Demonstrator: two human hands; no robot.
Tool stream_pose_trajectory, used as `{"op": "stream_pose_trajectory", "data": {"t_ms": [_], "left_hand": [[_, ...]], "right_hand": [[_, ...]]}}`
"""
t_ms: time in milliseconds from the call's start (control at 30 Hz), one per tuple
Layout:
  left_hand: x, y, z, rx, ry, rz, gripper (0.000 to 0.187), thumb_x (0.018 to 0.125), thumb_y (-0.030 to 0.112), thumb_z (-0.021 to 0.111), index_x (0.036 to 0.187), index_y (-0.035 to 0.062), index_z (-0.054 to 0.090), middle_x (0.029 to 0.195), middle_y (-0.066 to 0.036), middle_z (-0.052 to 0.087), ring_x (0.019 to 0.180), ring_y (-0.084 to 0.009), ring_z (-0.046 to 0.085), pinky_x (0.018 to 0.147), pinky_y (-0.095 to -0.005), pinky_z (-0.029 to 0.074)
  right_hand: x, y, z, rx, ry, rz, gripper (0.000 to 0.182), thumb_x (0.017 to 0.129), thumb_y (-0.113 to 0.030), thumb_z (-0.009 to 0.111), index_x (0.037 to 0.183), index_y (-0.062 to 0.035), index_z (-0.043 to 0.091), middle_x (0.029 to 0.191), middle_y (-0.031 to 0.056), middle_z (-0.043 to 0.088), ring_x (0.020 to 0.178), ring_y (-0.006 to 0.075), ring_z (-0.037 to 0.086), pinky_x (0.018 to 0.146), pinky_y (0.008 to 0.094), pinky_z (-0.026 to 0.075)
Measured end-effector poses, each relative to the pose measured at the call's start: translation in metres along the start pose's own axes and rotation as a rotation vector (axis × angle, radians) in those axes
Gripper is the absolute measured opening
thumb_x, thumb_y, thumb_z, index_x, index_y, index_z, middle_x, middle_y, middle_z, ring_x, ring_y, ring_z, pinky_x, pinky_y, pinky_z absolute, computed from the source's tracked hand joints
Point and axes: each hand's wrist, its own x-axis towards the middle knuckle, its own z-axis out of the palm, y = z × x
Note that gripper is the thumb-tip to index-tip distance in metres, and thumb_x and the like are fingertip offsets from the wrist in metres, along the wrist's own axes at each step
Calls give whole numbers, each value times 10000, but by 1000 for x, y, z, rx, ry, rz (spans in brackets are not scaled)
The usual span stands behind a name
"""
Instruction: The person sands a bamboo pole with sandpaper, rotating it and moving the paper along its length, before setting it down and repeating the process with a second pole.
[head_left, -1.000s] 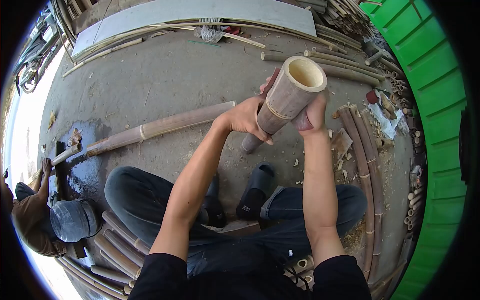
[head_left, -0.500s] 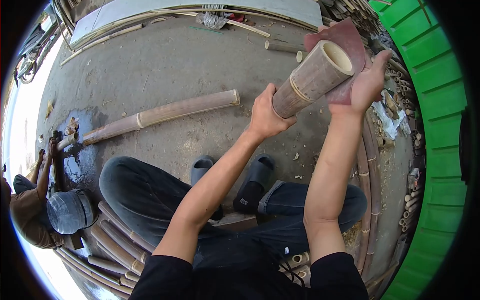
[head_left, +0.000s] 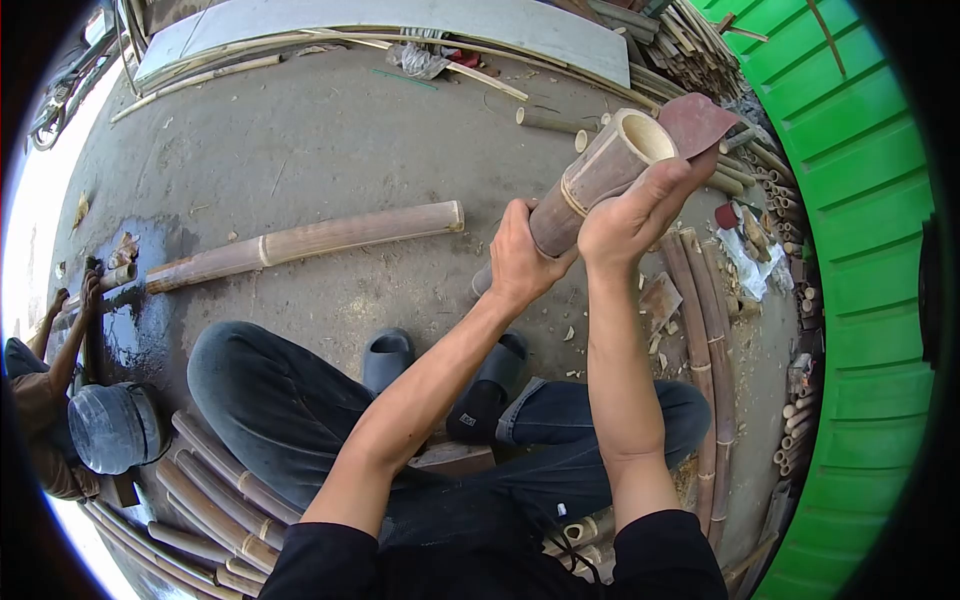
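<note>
A short bamboo tube point(head_left: 598, 172) is held out in front of me, tilted, its open end up and to the right. My left hand point(head_left: 523, 248) is wrapped round its lower part. A dark red sheet of sandpaper point(head_left: 697, 124) curves behind the tube's open end. With the thumb up, my right hand point(head_left: 632, 218) presses the sheet against the tube's right side. The fingers of that hand are partly hidden.
A long bamboo pole point(head_left: 350, 232) lies on the concrete floor point(head_left: 330, 150). Bamboo lengths point(head_left: 215, 500) are piled at lower left. Another person's hand point(head_left: 92, 285) works beside a plastic jug point(head_left: 107, 428). A green metal wall point(head_left: 870, 300) stands at right.
My right hand has moved down and left along the tube, its thumb now nearer the tube's side. The sandpaper has shifted with it, and the tube sits slightly lower and further left in view.
</note>
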Motion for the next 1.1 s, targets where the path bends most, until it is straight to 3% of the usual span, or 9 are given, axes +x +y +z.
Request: {"op": "stream_pose_trajectory", "data": {"t_ms": [100,233,433,533,667,800,833,1033,1100], "left_hand": [[-12,1,3,30,-39,-32,656,634,175,902,1127,17,500,1009,-198,622,922,-427,643,772,-489,531],[-9,4,-1,-21,-16,18,653,628,175,907,1116,24,501,1010,-192,624,934,-410,649,768,-488,532],[-9,5,8,32,10,-28,632,650,195,915,1103,32,505,1005,-194,624,954,-411,649,778,-490,525],[0,5,1,-52,1,-127,654,644,209,919,1104,25,493,1014,-195,614,935,-414,643,775,-492,518],[-1,0,10,68,59,0,648,652,236,928,1082,13,498,976,-196,606,907,-412,639,768,-493,515],[1,0,3,8,48,-75,645,646,230,928,1080,19,499,994,-210,619,927,-421,644,780,-494,508],[5,-2,0,9,47,-64,645,646,230,928,1080,19,499,994,-210,619,927,-421,644,780,-494,508],[1,-3,1,-4,63,-21,612,661,217,909,1071,19,500,1009,-213,623,923,-416,643,784,-482,508],[5,-8,0,-28,65,-40,606,662,217,908,1064,18,501,985,-212,635,901,-412,649,777,-481,511]], "right_hand": [[26,-7,-27,-50,-202,461,574,1137,-360,272,1439,93,454,1373,251,581,1320,377,552,1118,435,386],[-5,-11,-17,-69,-44,145,536,1145,-356,290,1318,82,546,1225,219,655,1164,295,622,1023,401,459],[8,-2,-25,-64,-222,398,559,1143,-332,264,1429,104,465,1388,260,576,1290,339,580,1081,422,449],[-23,6,-8,-262,47,-113,536,1142,-347,293,1278,83,582,1162,235,700,1050,331,684,928,407,516],[2,-1,-25,-178,-182,400,488,1140,-308,322,1177,69,631,1002,194,724,888,278,692,814,385,522],[-32,2,-22,-202,-77,233,425,1128,-270,373,1131,62,638,946,177,718,807,277,675,757,375,527],[-48,3,-27,-223,-187,110,460,1107,-191,400,1430,122,499,1326,296,641,1139,439,686,878,406,574],[-16,0,-33,-177,-410,628,463,1094,-165,400,1449,123,474,1460,323,524,1300,443,583,1008,449,533],[-28,-3,-21,-136,-211,153,464,1087,-156,399,1449,125,476,1477,329,504,1332,449,552,1034,457,516]]}}
